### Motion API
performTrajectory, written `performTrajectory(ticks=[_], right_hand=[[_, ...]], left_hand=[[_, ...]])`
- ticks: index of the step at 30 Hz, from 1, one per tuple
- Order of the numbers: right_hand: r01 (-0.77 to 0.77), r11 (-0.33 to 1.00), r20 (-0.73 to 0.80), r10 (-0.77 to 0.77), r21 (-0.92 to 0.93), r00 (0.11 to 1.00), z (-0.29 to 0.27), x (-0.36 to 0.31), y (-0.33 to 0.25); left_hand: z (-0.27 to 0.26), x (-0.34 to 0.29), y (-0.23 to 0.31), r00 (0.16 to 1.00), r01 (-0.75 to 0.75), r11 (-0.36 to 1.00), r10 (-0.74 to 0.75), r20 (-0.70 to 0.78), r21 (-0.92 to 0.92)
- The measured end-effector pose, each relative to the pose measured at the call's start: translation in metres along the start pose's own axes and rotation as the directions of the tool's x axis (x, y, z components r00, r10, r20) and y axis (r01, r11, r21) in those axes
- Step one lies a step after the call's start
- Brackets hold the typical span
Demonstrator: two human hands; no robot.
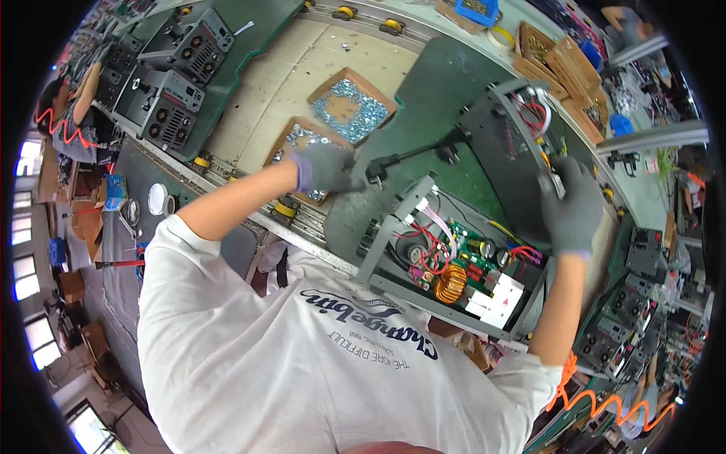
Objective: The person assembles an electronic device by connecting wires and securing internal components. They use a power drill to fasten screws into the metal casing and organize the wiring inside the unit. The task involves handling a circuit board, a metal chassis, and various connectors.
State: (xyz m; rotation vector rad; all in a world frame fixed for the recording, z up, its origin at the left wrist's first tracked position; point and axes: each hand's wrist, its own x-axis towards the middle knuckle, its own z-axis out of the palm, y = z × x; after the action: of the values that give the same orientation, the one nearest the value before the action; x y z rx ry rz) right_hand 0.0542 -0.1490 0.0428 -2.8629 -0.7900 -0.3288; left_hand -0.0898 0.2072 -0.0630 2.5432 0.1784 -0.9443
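My left hand [325, 166], in a grey glove, hangs over a cardboard box of small metal fasteners [297, 140]. Its thumb points right and the other fingers curl down, their tips hidden. A second box of shiny fasteners [355, 106] lies just beyond. My right hand [572, 208], also gloved, grips the edge of a dark metal housing panel [491, 136] that stands tilted, wires hanging along it. Nearer to me sits an opened machine chassis [454, 265], showing a green circuit board, a copper coil [450, 283] and red wires. A black power plug [377, 170] lies between the hands.
Finished-looking dark machines [166, 106] stand on a green mat at the left. Parts boxes [571, 68] line the far right shelf. Rollers [285, 209] run along the bench edge, and an orange coiled hose [605, 408] hangs at lower right. Other people work on both sides.
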Motion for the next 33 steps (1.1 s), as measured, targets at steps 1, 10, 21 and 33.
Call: performTrajectory(ticks=[1,10,21,33], right_hand=[[0.064,0.998,-0.065,-0.065,-0.012,0.996,-0.01,-0.013,-0.006],[-0.313,0.949,-0.053,0.312,-0.026,0.949,-0.003,-0.152,0.005],[-0.758,0.642,0.001,0.763,-0.111,0.646,-0.015,-0.204,0.136],[-0.793,0.584,-0.054,0.798,-0.173,0.6,-0.014,-0.229,0.205]], left_hand=[[0.02,-0.001,-0.001,0.994,0.004,1.0,-0.005,-0.108,-0.013],[0.07,0.011,0.026,0.949,-0.024,0.986,-0.029,-0.315,-0.164],[0.121,0.085,0.072,0.84,-0.51,0.854,0.467,-0.277,-0.107],[0.116,0.111,0.114,0.969,-0.16,0.945,0.095,-0.229,-0.284]])
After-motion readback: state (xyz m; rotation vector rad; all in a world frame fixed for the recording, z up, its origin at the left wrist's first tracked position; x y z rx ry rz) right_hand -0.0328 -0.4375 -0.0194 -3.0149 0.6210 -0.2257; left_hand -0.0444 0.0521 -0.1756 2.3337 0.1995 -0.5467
